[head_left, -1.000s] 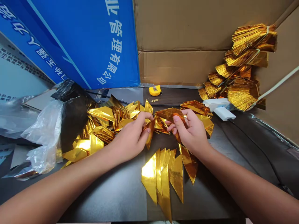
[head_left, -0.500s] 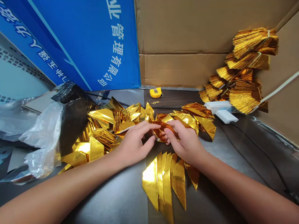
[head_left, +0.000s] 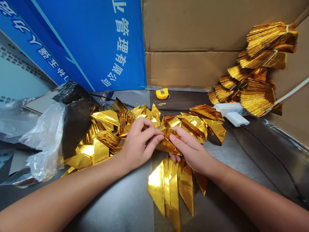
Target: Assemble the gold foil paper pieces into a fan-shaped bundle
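Note:
Both hands meet over the table at a piece of folded gold foil paper (head_left: 167, 144). My left hand (head_left: 141, 141) pinches its left edge between thumb and fingertips. My right hand (head_left: 190, 145) grips the other end, thumb on top and fingers curled beneath. Below the hands, several folded gold foil pieces (head_left: 170, 190) lie fanned out on the dark table. Behind and to the left of my left hand spreads a heap of similar gold pieces (head_left: 106, 120). More folded gold pieces (head_left: 214, 129) lie past my right hand.
Bundles of gold foil (head_left: 263, 38) stack against cardboard (head_left: 193, 29) at right. Near them sit a white power strip (head_left: 227, 109) and plug (head_left: 238, 119) with cables. A yellow tape measure (head_left: 162, 93) lies at the back. Plastic bags (head_left: 45, 135) and a blue panel (head_left: 96, 38) are left.
The foil piece between my hands has turned, so its broad shiny side now shows. My left fingers have bent into a pinch at its edge. The view has shifted slightly.

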